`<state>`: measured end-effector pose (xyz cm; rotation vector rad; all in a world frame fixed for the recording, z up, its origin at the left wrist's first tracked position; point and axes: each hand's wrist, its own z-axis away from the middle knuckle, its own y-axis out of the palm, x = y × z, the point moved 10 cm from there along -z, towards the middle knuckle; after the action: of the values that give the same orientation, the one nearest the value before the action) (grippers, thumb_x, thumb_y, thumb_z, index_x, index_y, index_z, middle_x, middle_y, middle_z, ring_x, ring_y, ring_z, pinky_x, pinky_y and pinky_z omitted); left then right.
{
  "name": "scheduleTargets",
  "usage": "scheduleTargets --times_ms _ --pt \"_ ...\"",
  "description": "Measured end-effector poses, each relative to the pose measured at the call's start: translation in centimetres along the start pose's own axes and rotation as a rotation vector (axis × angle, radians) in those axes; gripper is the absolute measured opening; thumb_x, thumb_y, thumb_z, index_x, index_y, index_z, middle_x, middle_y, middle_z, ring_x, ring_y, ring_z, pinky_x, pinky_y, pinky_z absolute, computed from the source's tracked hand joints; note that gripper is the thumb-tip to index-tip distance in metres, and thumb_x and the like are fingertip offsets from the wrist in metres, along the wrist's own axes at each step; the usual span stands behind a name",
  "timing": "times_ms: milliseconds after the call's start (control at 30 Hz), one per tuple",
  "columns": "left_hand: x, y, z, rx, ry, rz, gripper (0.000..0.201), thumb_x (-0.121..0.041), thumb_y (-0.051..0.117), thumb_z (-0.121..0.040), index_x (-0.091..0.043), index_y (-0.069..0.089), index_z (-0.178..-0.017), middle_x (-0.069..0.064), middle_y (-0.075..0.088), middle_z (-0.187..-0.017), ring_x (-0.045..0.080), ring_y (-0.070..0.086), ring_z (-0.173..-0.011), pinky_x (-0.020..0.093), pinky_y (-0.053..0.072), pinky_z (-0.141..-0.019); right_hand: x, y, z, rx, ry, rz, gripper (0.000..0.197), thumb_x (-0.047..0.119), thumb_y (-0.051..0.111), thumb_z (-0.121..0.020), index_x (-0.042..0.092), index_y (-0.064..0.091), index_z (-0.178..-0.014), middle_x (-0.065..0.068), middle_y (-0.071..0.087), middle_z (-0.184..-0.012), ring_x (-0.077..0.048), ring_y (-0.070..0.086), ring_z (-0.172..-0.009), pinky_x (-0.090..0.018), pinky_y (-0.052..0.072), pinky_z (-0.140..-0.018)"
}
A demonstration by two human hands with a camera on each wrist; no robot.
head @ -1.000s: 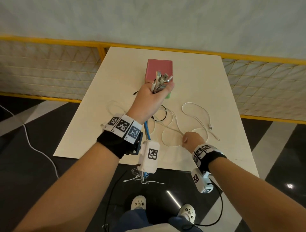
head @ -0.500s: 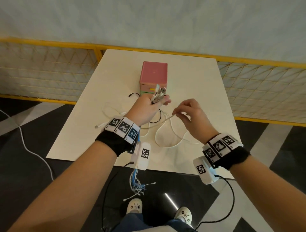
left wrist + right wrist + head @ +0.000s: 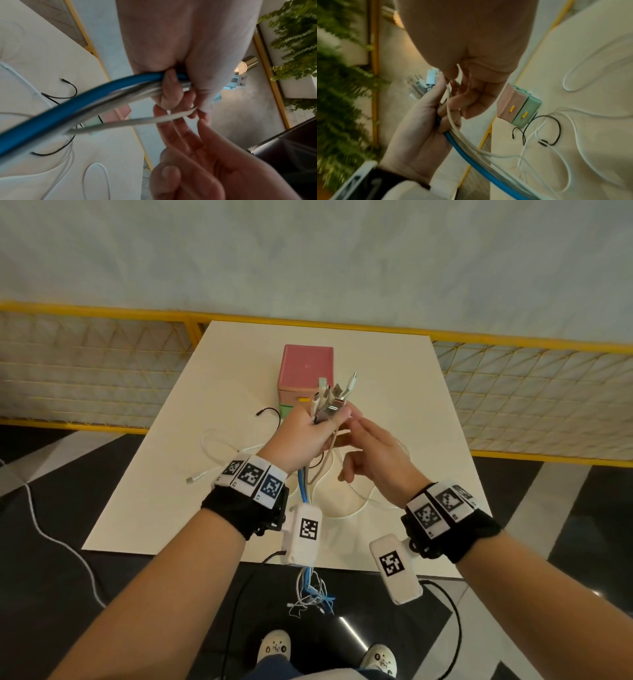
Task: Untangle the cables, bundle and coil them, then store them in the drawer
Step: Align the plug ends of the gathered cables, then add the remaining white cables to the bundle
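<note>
Cream table by a yellow railing carries a loose black cable. Above it the bundle of cables stands upright in the left hand, which is clenched round it, plugs up and tails hanging. A white cable points its end at that fist from the right, lying across the nearly straight fingers of the right hand, thumb apart. I judge it goes into the left grip next, parallel to the bundle. The drawer unit stands behind.

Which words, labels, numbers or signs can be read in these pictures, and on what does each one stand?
No readable words or numbers.
Wrist tags: black-and-white code patterns only; the tiny marks under them are too small to read.
Drawer box: no label visible.
</note>
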<state>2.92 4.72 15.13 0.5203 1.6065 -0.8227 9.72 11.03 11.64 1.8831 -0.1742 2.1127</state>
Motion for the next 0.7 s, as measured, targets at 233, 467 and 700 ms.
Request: scheduleTargets --times_ms 233,467,700 --pt "-1.1 -1.1 0.1 -0.017 0.035 0.07 0.011 -0.014 0.053 -0.099 -0.016 0.063 -0.095 -0.015 0.052 -0.048 0.002 0.037 -0.039 0.015 0.032 -0.043 -1.0 2.4 0.5 0.18 0.024 0.032 0.024 0.02 0.049 -0.096 0.007 0.049 -0.117 -0.012 0.065 -0.09 -0.024 0.059 -0.057 -0.039 0.056 -0.069" --pt "-1.2 -3.0 -0.8 -0.167 -0.005 0.188 0.045 -0.045 0.049 -0.098 -0.021 0.049 -0.06 -0.008 0.041 -0.054 0.01 0.035 -0.049 0.025 0.035 -0.053 -1.8 3.3 0.5 0.271 0.028 0.229 0.032 0.025 0.034 -0.102 0.007 0.052 -0.084 -0.003 0.044 -0.07 -0.021 0.066 -0.057 -0.023 0.054 -0.059" --pt "-6.5 -5.9 -0.7 -0.072 0.181 0.475 0.025 -0.03 0.039 -0.104 -0.023 0.06 -0.115 -0.004 0.013 -0.059 0.008 0.012 -0.044 0.023 0.013 -0.039 -5.9 -2.4 -0.7 0.149 0.098 0.435 0.032 0.024 0.036 -0.101 0.014 0.047 -0.073 0.001 0.048 -0.071 -0.031 0.066 -0.103 -0.039 0.051 -0.09"
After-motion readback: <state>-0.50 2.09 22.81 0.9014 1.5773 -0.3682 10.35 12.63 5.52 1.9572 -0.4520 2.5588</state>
